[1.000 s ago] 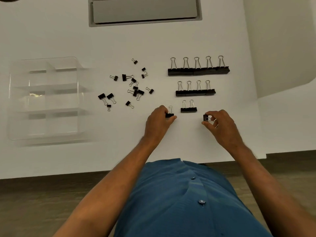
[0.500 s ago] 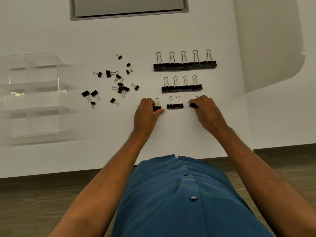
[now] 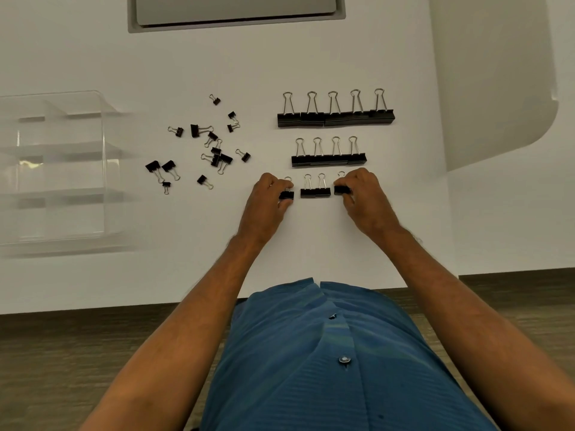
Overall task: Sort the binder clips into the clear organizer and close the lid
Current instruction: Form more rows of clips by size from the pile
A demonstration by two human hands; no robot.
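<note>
The right hand (image 3: 364, 197) has carried its clip (image 3: 341, 190) in beside the pair (image 3: 315, 191) at centre frame. Both hands pinch small clips; the left hand (image 3: 264, 203) holds one (image 3: 287, 194). They look light, stiff and springy; best gripped by the black body. The organizer (image 3: 62, 169) sits at left on the tabletop (image 3: 311, 57).

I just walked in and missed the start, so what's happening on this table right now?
A person is lining up binder clips by size on the white table. The left hand holds one clip and the right hand another, either side of a pair of clips. Beyond those lie a row of four and a row of five. Small clips lie scattered loose. The clear organizer looks empty.
</note>
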